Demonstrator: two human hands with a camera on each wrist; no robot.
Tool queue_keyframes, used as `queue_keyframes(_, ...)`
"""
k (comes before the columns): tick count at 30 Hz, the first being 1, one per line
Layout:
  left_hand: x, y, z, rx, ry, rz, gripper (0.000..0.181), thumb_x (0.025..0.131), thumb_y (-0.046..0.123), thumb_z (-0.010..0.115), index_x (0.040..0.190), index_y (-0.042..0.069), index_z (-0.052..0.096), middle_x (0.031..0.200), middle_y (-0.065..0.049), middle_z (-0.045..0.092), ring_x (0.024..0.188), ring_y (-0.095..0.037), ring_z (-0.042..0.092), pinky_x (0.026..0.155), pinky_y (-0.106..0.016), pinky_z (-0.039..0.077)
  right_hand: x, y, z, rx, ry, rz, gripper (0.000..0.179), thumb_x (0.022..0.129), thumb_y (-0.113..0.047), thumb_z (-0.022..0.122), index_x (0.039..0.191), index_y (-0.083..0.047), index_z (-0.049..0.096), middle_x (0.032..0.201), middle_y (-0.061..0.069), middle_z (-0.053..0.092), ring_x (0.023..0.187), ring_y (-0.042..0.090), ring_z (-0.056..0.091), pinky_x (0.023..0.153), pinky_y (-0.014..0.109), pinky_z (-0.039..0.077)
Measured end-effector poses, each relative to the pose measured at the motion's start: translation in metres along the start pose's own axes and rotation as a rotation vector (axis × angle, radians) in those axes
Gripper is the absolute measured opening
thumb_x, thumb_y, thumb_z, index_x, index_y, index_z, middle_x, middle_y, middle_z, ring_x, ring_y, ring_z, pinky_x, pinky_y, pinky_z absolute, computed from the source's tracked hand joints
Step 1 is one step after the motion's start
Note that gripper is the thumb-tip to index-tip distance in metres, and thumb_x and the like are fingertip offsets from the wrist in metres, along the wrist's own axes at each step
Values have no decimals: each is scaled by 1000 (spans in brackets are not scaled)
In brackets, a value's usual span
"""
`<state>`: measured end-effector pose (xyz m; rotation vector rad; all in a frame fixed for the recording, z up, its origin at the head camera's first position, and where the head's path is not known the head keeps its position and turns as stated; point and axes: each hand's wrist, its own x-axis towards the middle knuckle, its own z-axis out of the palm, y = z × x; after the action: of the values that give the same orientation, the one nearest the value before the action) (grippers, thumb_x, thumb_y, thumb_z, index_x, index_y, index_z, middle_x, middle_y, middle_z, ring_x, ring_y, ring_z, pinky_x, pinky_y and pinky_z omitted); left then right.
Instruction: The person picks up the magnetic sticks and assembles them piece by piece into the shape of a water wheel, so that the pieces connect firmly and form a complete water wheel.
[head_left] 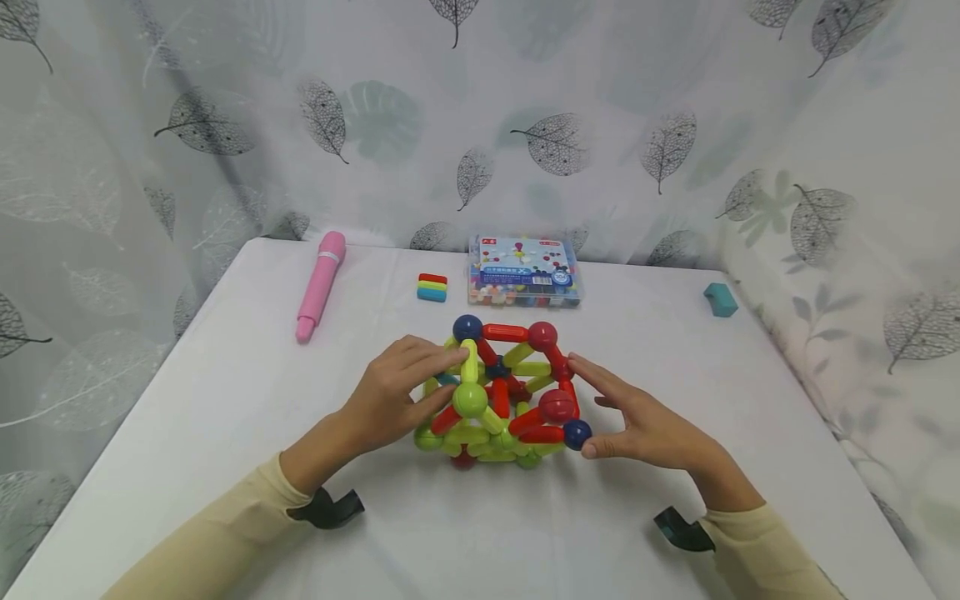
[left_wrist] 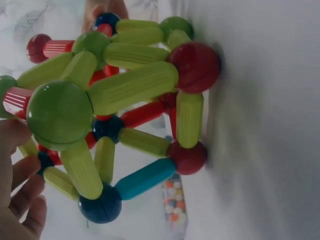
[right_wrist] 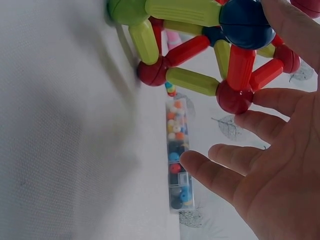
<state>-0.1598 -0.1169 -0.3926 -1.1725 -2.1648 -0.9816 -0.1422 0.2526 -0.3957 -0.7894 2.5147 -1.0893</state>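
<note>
A ball-and-rod magnetic model (head_left: 500,400) stands on the white table, built of green, red and blue balls joined by coloured rods. At its upper left, my left hand (head_left: 397,387) holds a green rod between thumb and fingers. The left wrist view shows that thumb beside a large green ball (left_wrist: 60,115), with a teal rod (left_wrist: 145,178) lower down. On the other side, my right hand (head_left: 648,425) touches the model with fingers fairly straight and spread. Its thumb meets a blue ball (right_wrist: 247,22), and its fingertips meet a red ball (right_wrist: 235,97).
Behind the model lies a clear case of small coloured beads (head_left: 523,271). To its left are a striped block (head_left: 432,287) and a pink marker-like stick (head_left: 321,286). A teal piece (head_left: 721,300) sits near the right edge. A leaf-patterned curtain (head_left: 480,125) hangs behind.
</note>
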Motion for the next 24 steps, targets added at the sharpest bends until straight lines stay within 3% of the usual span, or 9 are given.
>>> queue_keyframes(3,-2,-2,-1,31,2,30,58,80,10,85,134,9,66,128,-9,69,114,-24,62,89,-40,58,0,0,0,-2,1,4,102,85,-37,82,164,-33,17,170,6,18,151,41,26,106,65,44)
queue_keyframes(7,-6,-2,-2,22,-8,16,57,82,13,84,135,10,65,136,-10,63,121,-26,58,94,-40,57,0,0,-1,-9,0,6,104,84,-38,82,165,-26,17,170,7,17,151,42,26,105,64,45)
queue_keyframes(13,-19,-4,-7,-39,-32,-83,46,96,30,71,138,11,64,142,-10,59,130,-26,53,100,-42,54,0,0,0,-2,-7,5,105,84,-36,82,165,-27,15,170,9,16,151,41,26,105,63,45)
queue_keyframes(15,-26,-5,-10,-56,-74,-140,52,99,41,64,142,12,60,148,-10,54,136,-27,48,102,-48,53,0,0,0,3,-10,6,104,85,-36,82,164,-31,15,170,9,15,151,41,25,105,63,45)
queue_keyframes(19,-37,-8,-14,-83,-228,-255,74,95,60,59,154,19,45,163,-8,34,148,-30,33,104,-61,47,-1,0,0,5,-10,6,103,85,-37,81,164,-33,15,170,8,16,151,41,25,105,64,45)
queue_keyframes(24,-42,-8,-15,-122,-369,-331,88,87,57,69,160,19,35,168,-8,23,151,-34,26,104,-64,46,-1,1,-1,4,-7,-4,102,86,-36,81,164,-31,16,170,7,17,151,41,26,105,63,46)
